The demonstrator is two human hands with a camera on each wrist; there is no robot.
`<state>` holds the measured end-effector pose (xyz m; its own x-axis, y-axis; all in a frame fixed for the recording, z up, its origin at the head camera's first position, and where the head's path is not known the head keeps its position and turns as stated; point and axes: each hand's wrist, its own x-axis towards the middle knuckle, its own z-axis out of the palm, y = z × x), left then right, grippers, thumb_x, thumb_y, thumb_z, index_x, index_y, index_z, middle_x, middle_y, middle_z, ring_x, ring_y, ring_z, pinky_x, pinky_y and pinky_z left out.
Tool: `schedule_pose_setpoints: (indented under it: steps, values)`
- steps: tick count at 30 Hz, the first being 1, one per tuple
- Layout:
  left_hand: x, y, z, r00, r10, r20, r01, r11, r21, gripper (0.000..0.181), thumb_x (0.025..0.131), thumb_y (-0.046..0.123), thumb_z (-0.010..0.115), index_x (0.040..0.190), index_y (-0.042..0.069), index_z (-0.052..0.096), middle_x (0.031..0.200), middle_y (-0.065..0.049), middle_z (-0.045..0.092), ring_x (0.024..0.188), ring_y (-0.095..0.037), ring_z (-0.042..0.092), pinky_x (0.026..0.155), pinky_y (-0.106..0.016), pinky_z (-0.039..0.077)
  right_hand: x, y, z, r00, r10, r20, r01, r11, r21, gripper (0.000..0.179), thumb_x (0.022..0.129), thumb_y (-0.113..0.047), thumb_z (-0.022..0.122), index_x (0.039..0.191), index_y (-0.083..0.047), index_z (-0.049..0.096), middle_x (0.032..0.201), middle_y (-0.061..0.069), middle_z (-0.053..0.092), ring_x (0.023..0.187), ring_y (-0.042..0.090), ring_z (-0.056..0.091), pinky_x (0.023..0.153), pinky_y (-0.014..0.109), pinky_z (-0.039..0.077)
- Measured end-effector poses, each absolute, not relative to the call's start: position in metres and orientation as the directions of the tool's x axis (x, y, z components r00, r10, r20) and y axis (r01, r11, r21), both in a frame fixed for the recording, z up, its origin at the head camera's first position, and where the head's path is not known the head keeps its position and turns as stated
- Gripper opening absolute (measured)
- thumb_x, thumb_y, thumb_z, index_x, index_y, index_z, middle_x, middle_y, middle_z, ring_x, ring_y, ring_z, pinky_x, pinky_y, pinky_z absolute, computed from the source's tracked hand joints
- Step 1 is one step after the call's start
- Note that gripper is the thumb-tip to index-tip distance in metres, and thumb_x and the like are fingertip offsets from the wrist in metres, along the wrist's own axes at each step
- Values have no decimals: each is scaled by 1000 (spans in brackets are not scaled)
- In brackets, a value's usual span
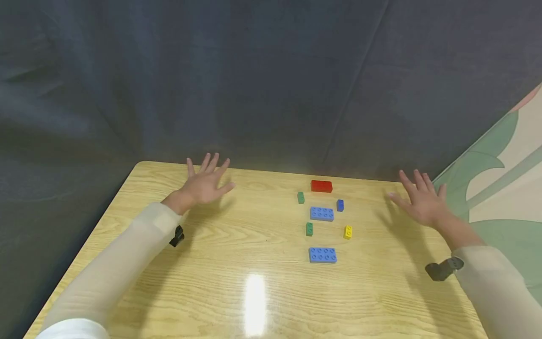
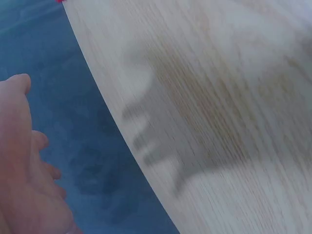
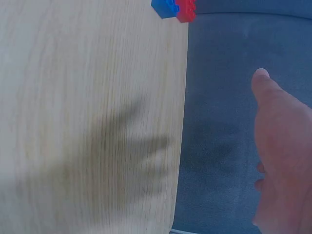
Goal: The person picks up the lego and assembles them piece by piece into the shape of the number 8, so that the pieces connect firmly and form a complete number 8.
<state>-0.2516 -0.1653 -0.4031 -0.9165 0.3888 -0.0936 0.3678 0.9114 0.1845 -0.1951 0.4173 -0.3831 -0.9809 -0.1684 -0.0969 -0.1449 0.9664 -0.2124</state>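
Note:
My left hand [image 1: 204, 185] hovers over the far left of the table with its fingers spread, holding nothing. At the far right my right hand [image 1: 423, 202] is also raised, fingers splayed and palm empty. Between them lie toy building bricks: a red brick [image 1: 321, 186] near the back edge, a small blue brick [image 1: 340, 205], and a larger blue brick [image 1: 322, 214]. Another large blue brick [image 1: 322, 255] lies closest to me. One small green brick [image 1: 300, 197] sits behind a second green brick [image 1: 309, 229]; a small yellow brick [image 1: 348, 232] is to the right.
The wooden table [image 1: 262, 226] ends at a dark curtain [image 1: 254, 84] along the back and left. A patterned cloth [image 1: 508, 179] with green leaf shapes hangs at the right. Each wrist wears a black camera mount, such as the right one [image 1: 442, 269].

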Motion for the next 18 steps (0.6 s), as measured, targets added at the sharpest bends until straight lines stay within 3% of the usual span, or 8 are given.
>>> schedule_pose_setpoints:
  steps: [6,13,18]
  values:
    - [-237,-154,-402,-892,448,-60,431,882,191,83,103,68,31,165,17,11,169,-21,2,155,-41,-3,108,-77,-16,-180,417,-384,-976,-217,-34,-204,953,-223,80,108,-46,43,163,-4,2,159,42,-3,145,61,-6,102,83,-14]
    - [-215,-133,-404,-853,521,-31,501,834,232,79,104,63,36,164,15,16,168,-20,6,155,-38,-1,112,-74,-13,-164,410,-386,-956,-289,59,-295,930,-221,78,107,-39,52,161,0,12,155,46,13,142,65,10,106,83,6]
    - [-195,-114,-408,-819,574,-21,547,791,275,77,105,61,38,164,17,18,169,-17,7,156,-35,-2,116,-70,-9,-154,402,-390,-937,-333,101,-348,876,-334,77,106,-30,56,160,3,14,155,46,14,140,66,14,111,77,11]
